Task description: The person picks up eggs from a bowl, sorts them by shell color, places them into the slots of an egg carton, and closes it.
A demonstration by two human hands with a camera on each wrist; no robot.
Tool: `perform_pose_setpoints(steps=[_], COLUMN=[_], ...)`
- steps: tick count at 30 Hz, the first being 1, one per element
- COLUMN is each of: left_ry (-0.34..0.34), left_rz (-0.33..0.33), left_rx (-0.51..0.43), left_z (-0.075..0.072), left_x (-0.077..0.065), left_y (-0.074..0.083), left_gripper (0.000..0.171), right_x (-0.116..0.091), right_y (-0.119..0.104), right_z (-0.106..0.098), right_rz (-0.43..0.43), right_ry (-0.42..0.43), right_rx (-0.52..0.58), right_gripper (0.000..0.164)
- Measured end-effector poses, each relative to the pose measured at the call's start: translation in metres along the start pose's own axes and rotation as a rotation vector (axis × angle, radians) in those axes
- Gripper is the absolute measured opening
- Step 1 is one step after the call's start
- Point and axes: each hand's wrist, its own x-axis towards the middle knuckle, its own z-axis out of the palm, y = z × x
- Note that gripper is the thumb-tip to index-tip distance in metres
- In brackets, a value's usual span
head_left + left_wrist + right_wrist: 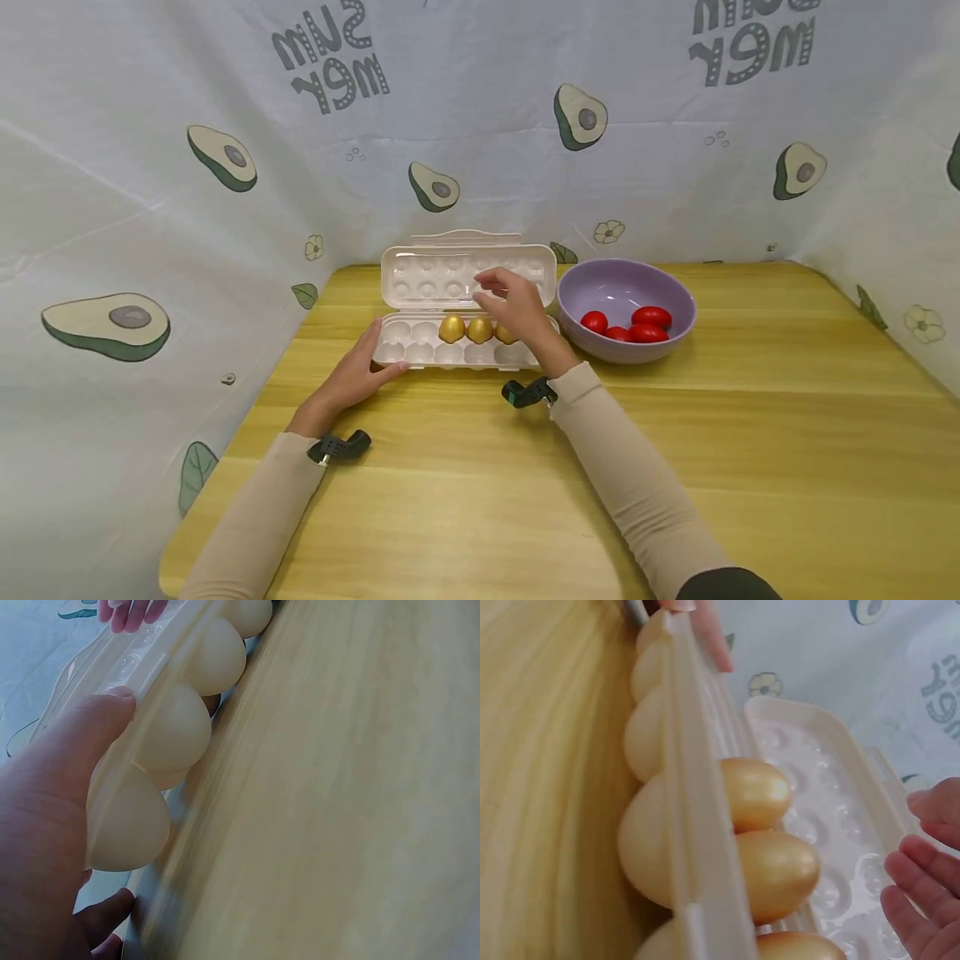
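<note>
On the far white avocado-print curtain [487,83], I read "SUMMER", mirrored, in grey on two lines: a left imprint [330,58] and a right imprint [752,46], the latter cropped at the top.

The carton [450,357] has eggs [479,330] in its back row, lid [441,275] behind, bowl [628,353] to the right.

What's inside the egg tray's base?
Three gold eggs show in the back row of the egg tray, the rightmost partly covered by the right hand. Two cups left of them are empty. The back row's right end is hidden; contents unknown.
</note>
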Motion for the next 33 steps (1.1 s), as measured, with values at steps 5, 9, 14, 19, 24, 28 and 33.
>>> perform_pose_setpoints(steps=[5,9,14,19,24,28,33], left_ry=[0.007,0.015,0.006,0.004,-0.006,-0.005,-0.004], left_rz=[-0.007,-0.014,-0.017,-0.017,-0.006,-0.007,-0.028], left_rx=[-0.007,-0.010,-0.010,-0.015,-0.011,-0.015,-0.008], left_z=[-0.001,0.000,-0.001,-0.001,-0.001,-0.002,-0.002], left_x=[0.000,0.003,0.004,0.005,0.007,0.006,0.005], left_y=[-0.001,-0.002,-0.003,-0.003,-0.001,0.000,-0.004], left_gripper=[0.104,0.105,0.105,0.106,0.106,0.105,0.104], right_x=[0.004,0.004,-0.001,-0.009,-0.019,-0.023,-0.026], right_y=[0.000,0.003,0.012,0.021,0.033,0.041,0.047], right_z=[-0.010,-0.022,-0.042,-0.065,-0.089,-0.106,-0.125], right_rz=[0.028,0.018,0.012,0.052,0.084,0.102,0.141], right_ry=[-0.002,-0.016,-0.010,0.005,0.026,0.044,0.035], right_rx=[0.039,0.033,-0.017,-0.081,-0.153,-0.204,-0.226], right_gripper=[0.031,0.032,0.030,0.030,0.031,0.032,0.037])
